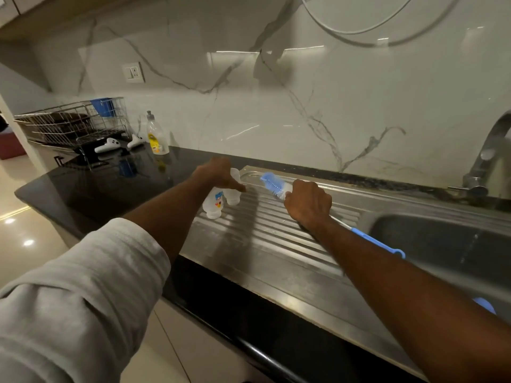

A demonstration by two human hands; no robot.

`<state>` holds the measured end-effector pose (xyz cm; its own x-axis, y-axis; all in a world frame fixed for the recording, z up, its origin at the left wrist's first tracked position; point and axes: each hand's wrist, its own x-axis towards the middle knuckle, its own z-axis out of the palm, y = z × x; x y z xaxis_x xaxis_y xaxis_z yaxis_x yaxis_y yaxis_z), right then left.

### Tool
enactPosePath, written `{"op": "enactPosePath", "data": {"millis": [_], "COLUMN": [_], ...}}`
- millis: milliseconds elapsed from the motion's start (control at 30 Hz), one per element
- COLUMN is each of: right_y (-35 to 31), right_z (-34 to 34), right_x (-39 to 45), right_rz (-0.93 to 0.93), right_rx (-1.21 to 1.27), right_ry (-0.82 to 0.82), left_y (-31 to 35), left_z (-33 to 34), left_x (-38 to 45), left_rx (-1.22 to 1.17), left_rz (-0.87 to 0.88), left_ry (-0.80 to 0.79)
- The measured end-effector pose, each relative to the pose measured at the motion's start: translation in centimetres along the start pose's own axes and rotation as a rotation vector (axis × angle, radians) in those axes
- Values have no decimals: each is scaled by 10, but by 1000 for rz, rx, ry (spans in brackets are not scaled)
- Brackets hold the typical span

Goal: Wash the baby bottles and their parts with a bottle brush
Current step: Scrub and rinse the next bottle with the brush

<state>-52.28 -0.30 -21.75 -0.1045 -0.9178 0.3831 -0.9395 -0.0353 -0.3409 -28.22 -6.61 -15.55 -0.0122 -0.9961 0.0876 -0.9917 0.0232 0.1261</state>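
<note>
Head view. Two translucent baby bottles (214,201) are seen on the ribbed steel drainboard (276,244), at its far left corner. The left hand (218,174) is laid over their tops; its fingers (237,187) are partly hidden, so the grip cannot be told. The bottle brush (272,183) is gripped by the right hand (308,204), fingers curled round the wire stem; the stem is hidden under the wrist, the blue handle emerging near the sink basin (442,244). The tap (492,158) is cut off at right.

Blue/white brush (272,184); clear bottle (214,203) w/ colour print; black counter (110,186).
</note>
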Motion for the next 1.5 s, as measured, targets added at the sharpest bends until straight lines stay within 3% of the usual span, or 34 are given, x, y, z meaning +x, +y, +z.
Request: {"op": "enactPosePath", "data": {"millis": [167, 267, 367, 600, 767, 867, 967, 1100, 1300, 1500], "right_y": [5, 20, 50, 160, 250, 293, 321, 347, 352, 352], "right_z": [-19, -41, -68, -143, -172, -174, -164, -151, -144, -143], "right_x": [-7, -16, -30, -78, -117, -135, -146, -150, -136, -131], "right_rz": [23, 29, 62, 233, 351, 412, 451, 508, 472, 470], "right_rx": [-15, -34, -55, -163, -257, -293, -360, -391, -459, -444], "right_ry": [26, 11, 20, 28, -105, -197, -214, -296, -369, -348], "left_y": [17, 48, 97, 244, 333, 374, 408, 451, 490, 493], "left_z": [-19, -22, -12, 46, 91, 124, 152, 178, 201, 205], "left_x": [-14, -29, -48, -106, -142, -154, -160, -162, -178, -190], "left_rx": [20, 21, 11, -68, -106, -58, 57, 18, 157, 170], "left_rz": [19, 148, 266, 460, 573, 642, 686, 575, 566, 620], "left_ry": [187, 349, 387, 269, 127, -71, -371, -641, -539, -615]}}
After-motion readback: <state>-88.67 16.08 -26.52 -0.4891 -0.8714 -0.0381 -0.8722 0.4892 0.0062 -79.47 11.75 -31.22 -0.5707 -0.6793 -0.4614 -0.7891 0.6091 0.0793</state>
